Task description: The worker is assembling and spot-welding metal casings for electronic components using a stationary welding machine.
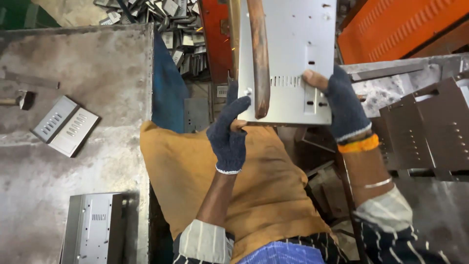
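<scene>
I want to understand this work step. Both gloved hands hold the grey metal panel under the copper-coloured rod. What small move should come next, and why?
Probably keep the metal panel steady and level. The left hand grips its lower left corner and the right hand its right edge, while the rod lies across the panel's face, its tip near the lower edge. Small sparks show beside the rod, so a shift could spoil the contact.

Metal panel (pixel 288 58): top cut off at 12 o'clock edge. Copper bar (pixel 259 54): upper end out of frame. Grey box (pixel 93 230): base cropped at 6 o'clock.
</scene>
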